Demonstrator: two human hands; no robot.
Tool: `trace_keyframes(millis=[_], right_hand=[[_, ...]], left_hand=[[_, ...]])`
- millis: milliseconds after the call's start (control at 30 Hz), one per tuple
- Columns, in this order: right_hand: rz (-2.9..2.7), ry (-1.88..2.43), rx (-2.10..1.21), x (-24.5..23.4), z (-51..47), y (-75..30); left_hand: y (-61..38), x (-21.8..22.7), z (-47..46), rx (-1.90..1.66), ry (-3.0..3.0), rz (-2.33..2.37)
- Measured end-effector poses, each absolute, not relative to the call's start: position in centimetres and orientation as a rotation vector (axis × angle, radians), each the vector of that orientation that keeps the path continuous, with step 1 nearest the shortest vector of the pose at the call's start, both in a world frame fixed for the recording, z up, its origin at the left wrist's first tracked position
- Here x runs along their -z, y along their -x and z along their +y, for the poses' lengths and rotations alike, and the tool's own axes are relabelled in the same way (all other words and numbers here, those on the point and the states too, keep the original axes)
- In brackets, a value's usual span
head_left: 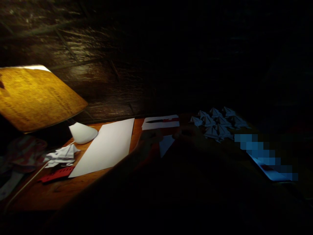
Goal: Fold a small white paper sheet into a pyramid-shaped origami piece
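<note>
The person's two hands are bare. The left hand [150, 140] shows as a dim, rounded shape, its fingers blurred together so that nails and knuckles are hard to pick out. The right hand [188, 133] is fainter again, soft in outline and mostly lost in shadow. The left forearm [114, 173] has a smooth, even edge, broad lower down and slimmer at the wrist; whether a sleeve covers it cannot be told. The right forearm [215, 160] is too dark to show its edges or any clothing.

Lampshade [41, 99] yel w/ dk markings, sheet [107, 147] wht, held paper [166, 144] bluish, tabletop [52, 195] orange-brn.
</note>
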State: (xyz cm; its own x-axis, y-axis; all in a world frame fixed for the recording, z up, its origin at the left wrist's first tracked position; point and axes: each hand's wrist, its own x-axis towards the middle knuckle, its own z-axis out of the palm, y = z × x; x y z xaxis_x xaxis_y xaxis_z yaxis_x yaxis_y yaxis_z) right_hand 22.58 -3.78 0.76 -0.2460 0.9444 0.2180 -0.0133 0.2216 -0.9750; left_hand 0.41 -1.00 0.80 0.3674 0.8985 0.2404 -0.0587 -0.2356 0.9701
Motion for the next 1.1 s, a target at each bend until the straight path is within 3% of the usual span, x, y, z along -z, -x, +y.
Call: trace_keyframes(millis=[100,300,600,1100], right_hand=[[-1.609,0.943,-1.259,0.0,-3.4,-22.8],[-1.820,0.958,-0.934,0.8,-3.4,-23.2],[-1.788,0.969,-0.801,0.7,-3.0,-23.2],[-1.779,1.003,-0.862,0.6,-3.1,-23.1]], left_hand=[[-0.6,-0.5,-1.1,-1.120,-1.504,0.849],[-0.8,0.0,-0.8,-1.024,-1.498,0.987],[-0.7,-0.1,-1.2,-0.867,-1.593,0.942],[-0.7,0.5,-1.2,-0.949,-1.826,1.086]])
